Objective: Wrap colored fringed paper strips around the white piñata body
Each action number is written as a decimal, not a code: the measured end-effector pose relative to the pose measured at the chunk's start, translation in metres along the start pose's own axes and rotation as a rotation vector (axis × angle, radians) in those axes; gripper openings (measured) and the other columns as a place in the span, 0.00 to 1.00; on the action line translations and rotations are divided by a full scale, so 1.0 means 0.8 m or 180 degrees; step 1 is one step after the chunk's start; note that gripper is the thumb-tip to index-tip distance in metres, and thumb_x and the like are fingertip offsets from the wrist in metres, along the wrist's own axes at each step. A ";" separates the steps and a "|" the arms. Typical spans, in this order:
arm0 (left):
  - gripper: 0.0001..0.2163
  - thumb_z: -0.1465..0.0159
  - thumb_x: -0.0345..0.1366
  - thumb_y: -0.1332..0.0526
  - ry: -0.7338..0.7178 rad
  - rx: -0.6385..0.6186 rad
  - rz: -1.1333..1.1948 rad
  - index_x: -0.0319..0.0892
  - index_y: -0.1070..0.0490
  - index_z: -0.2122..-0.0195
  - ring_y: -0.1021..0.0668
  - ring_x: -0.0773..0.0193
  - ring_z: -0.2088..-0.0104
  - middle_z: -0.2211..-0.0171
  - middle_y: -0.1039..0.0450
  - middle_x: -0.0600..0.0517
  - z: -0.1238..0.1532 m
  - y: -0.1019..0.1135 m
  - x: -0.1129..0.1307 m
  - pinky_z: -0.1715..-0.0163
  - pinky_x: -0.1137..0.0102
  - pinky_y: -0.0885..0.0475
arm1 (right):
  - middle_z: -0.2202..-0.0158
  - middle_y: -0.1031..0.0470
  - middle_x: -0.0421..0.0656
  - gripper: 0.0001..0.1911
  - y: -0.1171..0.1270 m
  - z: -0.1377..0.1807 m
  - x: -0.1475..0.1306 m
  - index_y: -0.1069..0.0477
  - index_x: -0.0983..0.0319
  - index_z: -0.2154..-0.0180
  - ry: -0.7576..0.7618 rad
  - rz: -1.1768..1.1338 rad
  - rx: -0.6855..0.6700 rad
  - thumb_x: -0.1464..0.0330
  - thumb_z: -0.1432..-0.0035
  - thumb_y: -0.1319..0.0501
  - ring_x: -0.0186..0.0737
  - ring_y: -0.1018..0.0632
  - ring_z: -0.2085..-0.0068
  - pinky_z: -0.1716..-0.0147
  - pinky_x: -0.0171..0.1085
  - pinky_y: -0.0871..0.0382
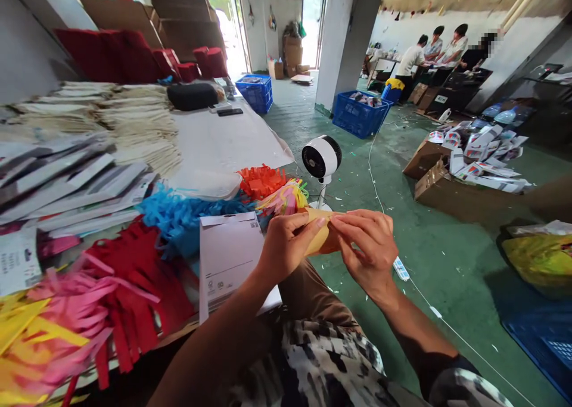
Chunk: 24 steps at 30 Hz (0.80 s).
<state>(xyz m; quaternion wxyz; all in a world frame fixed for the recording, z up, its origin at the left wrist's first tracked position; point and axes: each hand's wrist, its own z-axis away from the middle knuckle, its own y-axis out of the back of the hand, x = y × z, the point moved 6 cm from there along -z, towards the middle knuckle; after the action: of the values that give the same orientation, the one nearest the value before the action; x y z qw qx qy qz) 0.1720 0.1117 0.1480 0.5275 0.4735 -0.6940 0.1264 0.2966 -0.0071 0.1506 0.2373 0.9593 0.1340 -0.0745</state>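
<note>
My left hand (pixel 286 243) and my right hand (pixel 369 246) meet in front of me, both pinched on a folded yellow paper piece (pixel 320 235). The left fingers grip its left end, the right fingers curl over its right end. Just below the left hand a white printed card packet (pixel 227 264) leans on my lap. Behind the hands lie fringed paper garlands: multicoloured (pixel 286 197), orange (pixel 261 180), blue (pixel 183 213), red (pixel 134 282) and pink-yellow (pixel 49 329).
The table (pixel 223 139) at left carries stacks of white packets, cream fabric bundles and a black pouch. A white fan (pixel 320 159) stands on the green floor, its cable trailing right. Blue crates, open cardboard boxes and several people at a far table.
</note>
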 end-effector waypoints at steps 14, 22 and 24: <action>0.18 0.31 0.42 0.39 0.0421 0.0256 -0.0134 0.39 0.27 0.76 0.34 0.69 0.74 0.78 0.32 0.55 0.026 0.036 -0.008 0.74 0.73 0.40 | 0.56 0.16 0.41 0.15 -0.030 -0.013 -0.021 0.22 0.53 0.52 -0.0005 -0.0478 -0.0156 0.75 0.37 0.31 0.46 0.18 0.52 0.50 0.50 0.28; 0.18 0.32 0.44 0.38 0.0864 0.0571 0.0035 0.39 0.26 0.77 0.32 0.67 0.76 0.79 0.32 0.54 0.035 0.064 -0.020 0.77 0.72 0.41 | 0.57 0.16 0.42 0.13 -0.040 -0.028 -0.045 0.23 0.54 0.55 0.0120 -0.1151 -0.0365 0.76 0.38 0.33 0.46 0.18 0.53 0.49 0.51 0.28; 0.17 0.32 0.44 0.38 0.0889 0.0752 -0.0092 0.40 0.23 0.75 0.31 0.66 0.75 0.79 0.31 0.54 0.048 0.093 -0.010 0.77 0.72 0.40 | 0.59 0.17 0.41 0.10 -0.036 -0.038 -0.044 0.22 0.55 0.58 -0.0176 -0.1782 -0.0320 0.75 0.37 0.33 0.45 0.19 0.54 0.49 0.50 0.26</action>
<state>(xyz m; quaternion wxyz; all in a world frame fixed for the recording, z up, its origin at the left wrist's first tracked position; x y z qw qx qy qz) 0.0897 0.1283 0.1494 0.5612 0.5200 -0.5873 0.2639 0.2573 0.0243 0.1722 0.2583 0.8696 0.3906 -0.1566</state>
